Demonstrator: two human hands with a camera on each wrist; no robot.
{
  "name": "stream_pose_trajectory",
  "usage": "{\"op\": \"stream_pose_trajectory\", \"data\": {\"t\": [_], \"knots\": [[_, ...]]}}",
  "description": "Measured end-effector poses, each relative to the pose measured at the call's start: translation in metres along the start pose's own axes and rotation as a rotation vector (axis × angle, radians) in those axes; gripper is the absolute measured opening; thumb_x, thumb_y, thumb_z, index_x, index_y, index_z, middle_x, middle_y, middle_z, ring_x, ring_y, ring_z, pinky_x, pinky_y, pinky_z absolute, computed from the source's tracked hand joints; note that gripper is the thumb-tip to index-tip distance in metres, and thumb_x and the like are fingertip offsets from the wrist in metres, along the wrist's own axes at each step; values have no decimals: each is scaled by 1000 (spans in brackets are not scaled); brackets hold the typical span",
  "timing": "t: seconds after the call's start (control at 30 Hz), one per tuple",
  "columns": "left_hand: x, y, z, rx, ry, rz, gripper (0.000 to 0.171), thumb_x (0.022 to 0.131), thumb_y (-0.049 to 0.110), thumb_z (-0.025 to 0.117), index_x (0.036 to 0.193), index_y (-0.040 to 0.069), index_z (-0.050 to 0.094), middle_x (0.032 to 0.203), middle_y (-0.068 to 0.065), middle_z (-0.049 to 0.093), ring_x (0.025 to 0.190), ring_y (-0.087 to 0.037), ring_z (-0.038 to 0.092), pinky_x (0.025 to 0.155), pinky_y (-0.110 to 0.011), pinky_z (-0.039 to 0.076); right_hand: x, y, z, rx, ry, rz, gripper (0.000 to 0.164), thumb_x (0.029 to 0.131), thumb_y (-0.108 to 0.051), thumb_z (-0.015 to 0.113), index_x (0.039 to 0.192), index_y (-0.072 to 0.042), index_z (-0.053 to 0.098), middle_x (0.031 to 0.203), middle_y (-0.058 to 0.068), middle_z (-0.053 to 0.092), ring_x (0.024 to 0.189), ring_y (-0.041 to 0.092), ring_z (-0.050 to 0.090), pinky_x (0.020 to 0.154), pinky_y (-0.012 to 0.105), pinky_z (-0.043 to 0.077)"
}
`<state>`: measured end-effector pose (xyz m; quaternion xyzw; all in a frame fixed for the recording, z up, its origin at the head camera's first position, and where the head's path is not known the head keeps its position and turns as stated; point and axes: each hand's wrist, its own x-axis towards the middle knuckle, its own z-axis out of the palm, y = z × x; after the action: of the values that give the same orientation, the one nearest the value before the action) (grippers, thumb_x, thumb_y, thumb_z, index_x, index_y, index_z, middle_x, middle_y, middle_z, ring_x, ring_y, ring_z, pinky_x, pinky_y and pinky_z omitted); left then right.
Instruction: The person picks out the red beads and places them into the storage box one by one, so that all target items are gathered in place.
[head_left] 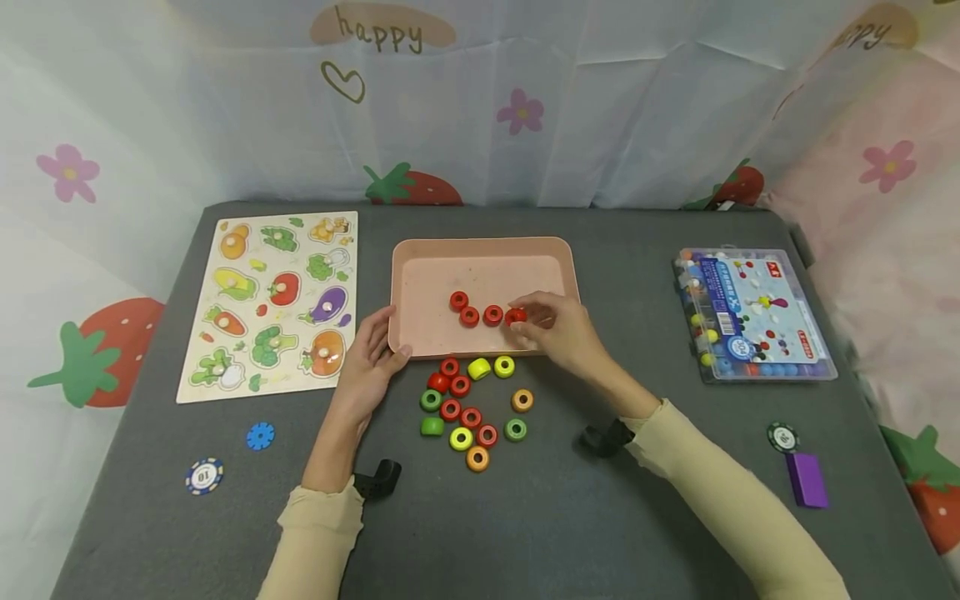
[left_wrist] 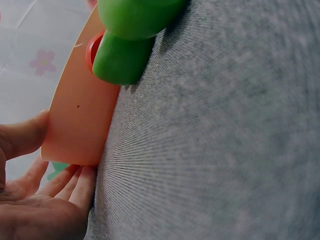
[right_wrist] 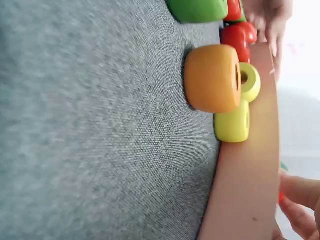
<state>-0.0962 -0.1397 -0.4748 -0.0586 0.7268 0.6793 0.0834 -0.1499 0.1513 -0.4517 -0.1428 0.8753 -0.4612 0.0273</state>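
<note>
A shallow pink tray (head_left: 487, 267) lies on the dark grey table, with three red beads (head_left: 492, 315) standing inside it. My right hand (head_left: 555, 329) reaches over the tray's front right part and pinches another red bead (head_left: 515, 317) between thumb and fingers. At the front left corner my left hand (head_left: 367, 358) holds the tray, thumb by the rim and fingers along the outer side. In front of the tray lie several loose beads: red (head_left: 471, 417), green (head_left: 432, 427), yellow (head_left: 461, 439) and orange (head_left: 477, 458). The right wrist view shows an orange bead (right_wrist: 210, 78) close up.
Left of the tray lies a vegetable puzzle board (head_left: 270, 300), with a blue disc (head_left: 260, 436) and a poker chip (head_left: 204, 476) before it. On the right are a clear plastic case (head_left: 757, 317), a dark green chip (head_left: 782, 437) and a purple block (head_left: 807, 481).
</note>
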Motion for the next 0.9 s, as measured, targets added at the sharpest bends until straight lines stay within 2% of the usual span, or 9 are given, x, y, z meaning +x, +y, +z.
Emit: {"op": "stream_pose_trajectory", "data": {"t": [0.27,0.37,0.5,0.63,0.77,0.9], "knots": [[-1,0,1,-7,0,-3,64,99,7,61,156,16,32,161,-9,32,149,-21,29,124,-41,22,10,1,9,-45,-14,67,24,86,-5,78,110,-3,73,101,13,73,88,26,70,80,41,58],[-1,0,1,-4,-1,0,64,99,8,61,156,15,31,161,-9,32,150,-21,28,124,-41,22,12,0,12,-89,-6,68,24,86,-9,79,110,-3,75,101,13,72,90,25,66,81,40,56],[-2,1,2,-3,2,-5,65,99,8,61,156,16,31,162,-9,31,150,-21,28,124,-41,22,17,0,14,-147,8,55,24,87,-14,79,109,-4,77,96,12,69,86,24,60,74,34,49],[-2,0,1,-5,3,-9,65,99,8,61,156,16,31,162,-8,31,150,-21,28,124,-41,21,20,2,16,-132,0,64,27,89,-8,75,116,-6,75,93,10,74,83,22,63,72,31,50],[-1,0,0,-2,1,-1,64,99,8,61,156,17,32,162,-8,31,150,-21,27,124,-40,22,21,2,16,-79,-13,51,35,90,-2,71,125,-7,71,94,9,76,84,23,68,75,36,57],[-1,0,0,2,1,5,64,99,7,60,156,17,31,162,-9,30,151,-22,27,124,-41,21,20,-1,16,-42,6,6,31,89,-1,72,120,-7,72,94,7,76,83,20,67,77,35,56]]}}
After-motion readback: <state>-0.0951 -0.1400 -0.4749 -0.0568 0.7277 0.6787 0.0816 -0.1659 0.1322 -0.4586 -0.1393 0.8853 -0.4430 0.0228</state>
